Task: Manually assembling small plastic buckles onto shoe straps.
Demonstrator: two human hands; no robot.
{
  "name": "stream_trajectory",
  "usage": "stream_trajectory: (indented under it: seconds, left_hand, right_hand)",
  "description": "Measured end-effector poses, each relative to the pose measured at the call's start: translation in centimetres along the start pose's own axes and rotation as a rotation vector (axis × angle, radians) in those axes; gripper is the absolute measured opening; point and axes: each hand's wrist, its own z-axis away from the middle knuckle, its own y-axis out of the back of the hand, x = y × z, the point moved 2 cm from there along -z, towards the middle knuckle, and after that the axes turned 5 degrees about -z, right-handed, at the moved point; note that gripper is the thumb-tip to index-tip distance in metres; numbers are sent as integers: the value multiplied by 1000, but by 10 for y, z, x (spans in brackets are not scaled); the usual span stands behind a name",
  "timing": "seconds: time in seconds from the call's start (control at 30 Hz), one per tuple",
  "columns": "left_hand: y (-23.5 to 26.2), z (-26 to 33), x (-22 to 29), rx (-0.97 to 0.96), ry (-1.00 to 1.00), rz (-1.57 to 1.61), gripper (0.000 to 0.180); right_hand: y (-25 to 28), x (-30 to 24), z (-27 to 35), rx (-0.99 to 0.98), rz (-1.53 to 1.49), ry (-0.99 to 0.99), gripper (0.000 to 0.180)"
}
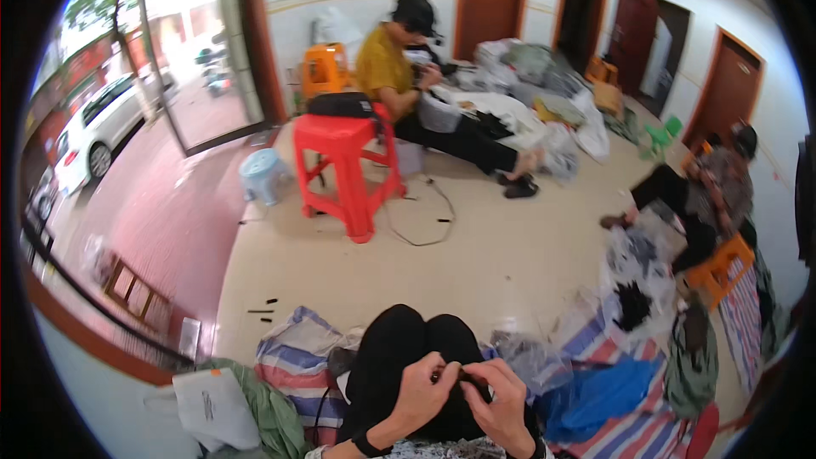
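Over my black-clad knees [399, 340], both hands meet with their fingertips close together. My left hand [418, 393] is closed in a pinch, its thumb and index finger on a small dark piece [461, 372]. My right hand [497, 399] pinches the same piece from the other side. The piece is mostly covered by the fingers, and its kind is too small to make out. Dark bands circle both wrists. Beside my legs lies a red, white and blue striped woven sheet [293, 370].
A blue plastic bag [599, 395] and clear bags lie at my right; a white bag [214, 408] rests on green cloth at left. Ahead stand a red stool [336, 140] and a small blue stool [262, 172]. One person [387, 68] sits beyond, another [722, 183] at right, among bagged goods.
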Motion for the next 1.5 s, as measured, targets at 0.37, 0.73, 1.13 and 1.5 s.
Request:
stream_trajectory:
  seconds: [0.37,0.73,1.13,1.5]
  left_hand:
    - [-7,27,-7,209,-291,-99,21]
    - [-6,34,-22,205,-288,-100,25]
    - [-13,29,-30,206,-284,-97,27]
    - [1,17,-49,30,-77,4,32]
  right_hand:
    - [-5,-14,24,-34,68,6,19]
    - [-10,17,43,-92,-599,-519,14]
    - [-18,30,39,-12,-373,-335,16]
    - [-21,50,32,-208,-216,-210,16]
